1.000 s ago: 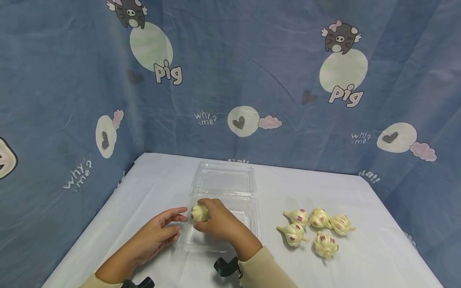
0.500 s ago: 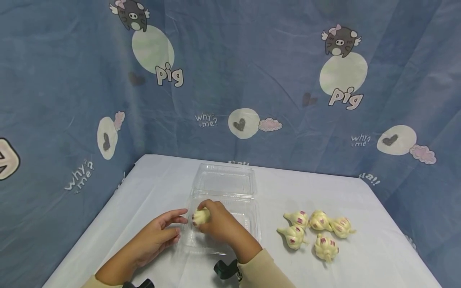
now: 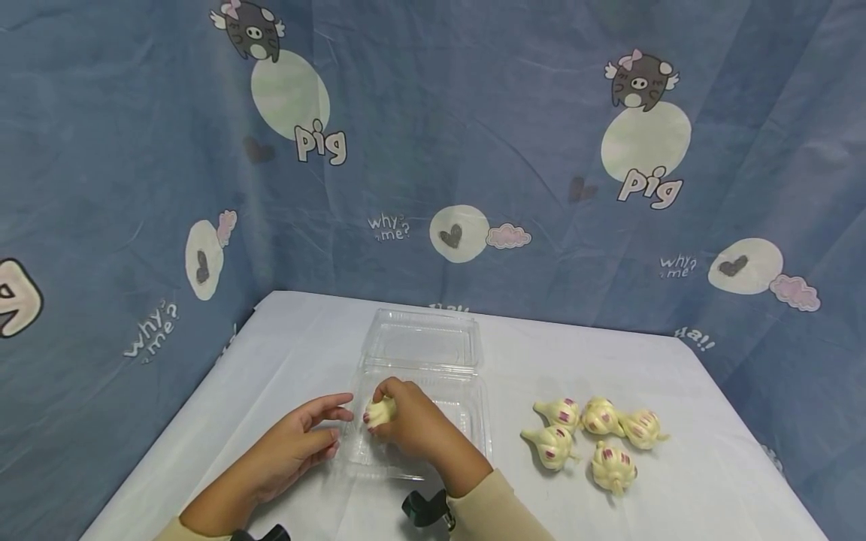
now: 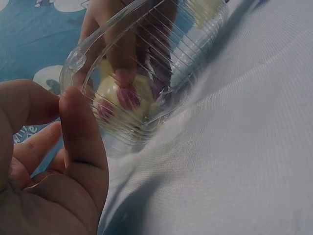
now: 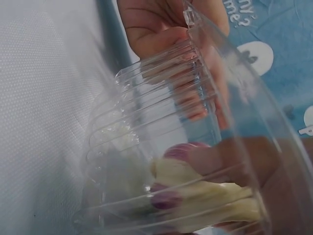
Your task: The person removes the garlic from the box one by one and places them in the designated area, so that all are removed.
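Note:
In the head view my right hand (image 3: 414, 421) grips a cream garlic bulb (image 3: 380, 413) with purple patches. It is down inside the left part of an open, clear plastic clamshell container (image 3: 482, 421). Seen through the ribbed wall in the left wrist view, fingers rest around the garlic bulb (image 4: 128, 100). My left hand (image 3: 298, 443) lies by the container's left side, fingers extended and thumb apart from them. Its fingertips are at or against the rim; exact contact is hard to tell. The right wrist view shows the garlic bulb (image 5: 195, 196) partly behind clear plastic.
Several more garlic bulbs (image 3: 553, 446) lie in a loose group right of the container. The container's lid (image 3: 421, 338) is folded back behind it. A white cloth (image 3: 704, 466) covers the table, with a blue printed curtain (image 3: 541, 150) behind and at the sides.
My right hand has shifted the garlic bulb slightly to the right and turned it within the container. The left hand has stayed nearly still. The head view has tilted up slightly.

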`<action>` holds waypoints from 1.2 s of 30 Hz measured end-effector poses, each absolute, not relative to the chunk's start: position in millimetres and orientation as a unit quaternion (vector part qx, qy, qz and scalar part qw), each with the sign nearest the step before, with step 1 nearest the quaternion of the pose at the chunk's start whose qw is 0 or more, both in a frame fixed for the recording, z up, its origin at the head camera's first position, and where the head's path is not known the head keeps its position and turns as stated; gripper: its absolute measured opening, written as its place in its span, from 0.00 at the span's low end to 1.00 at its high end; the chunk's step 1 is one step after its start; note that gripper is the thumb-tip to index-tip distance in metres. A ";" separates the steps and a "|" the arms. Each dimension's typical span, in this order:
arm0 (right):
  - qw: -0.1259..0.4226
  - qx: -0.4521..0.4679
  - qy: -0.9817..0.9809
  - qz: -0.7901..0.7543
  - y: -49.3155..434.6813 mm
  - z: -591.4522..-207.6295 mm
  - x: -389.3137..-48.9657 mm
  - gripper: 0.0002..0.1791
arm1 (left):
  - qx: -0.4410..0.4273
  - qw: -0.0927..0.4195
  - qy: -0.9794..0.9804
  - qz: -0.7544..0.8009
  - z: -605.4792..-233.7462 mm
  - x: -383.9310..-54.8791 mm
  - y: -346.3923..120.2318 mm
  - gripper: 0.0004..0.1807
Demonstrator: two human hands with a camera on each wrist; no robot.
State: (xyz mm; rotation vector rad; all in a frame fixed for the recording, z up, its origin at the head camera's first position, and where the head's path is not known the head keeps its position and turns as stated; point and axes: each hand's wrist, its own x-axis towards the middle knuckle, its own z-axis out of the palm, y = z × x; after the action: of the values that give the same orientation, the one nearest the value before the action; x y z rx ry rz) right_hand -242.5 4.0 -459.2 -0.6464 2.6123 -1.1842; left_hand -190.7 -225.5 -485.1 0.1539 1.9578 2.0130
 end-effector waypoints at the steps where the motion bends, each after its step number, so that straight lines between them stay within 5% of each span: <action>1: 0.100 -0.219 0.884 -0.401 4.2 -459.1 -242.2 0.22 | 0.054 0.163 0.687 0.706 -485.2 -190.6 -225.4 0.38; 36: 0.121 -0.216 0.818 -0.520 14.6 -444.6 -238.2 0.20 | 0.041 0.154 0.697 0.699 -488.0 -192.8 -223.6 0.38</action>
State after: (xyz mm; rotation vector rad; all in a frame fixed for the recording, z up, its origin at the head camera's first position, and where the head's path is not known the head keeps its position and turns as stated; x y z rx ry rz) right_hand -238.2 14.6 -444.6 -0.6315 2.3880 -1.5178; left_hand -192.8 -223.6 -488.0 0.1180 1.9975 2.0041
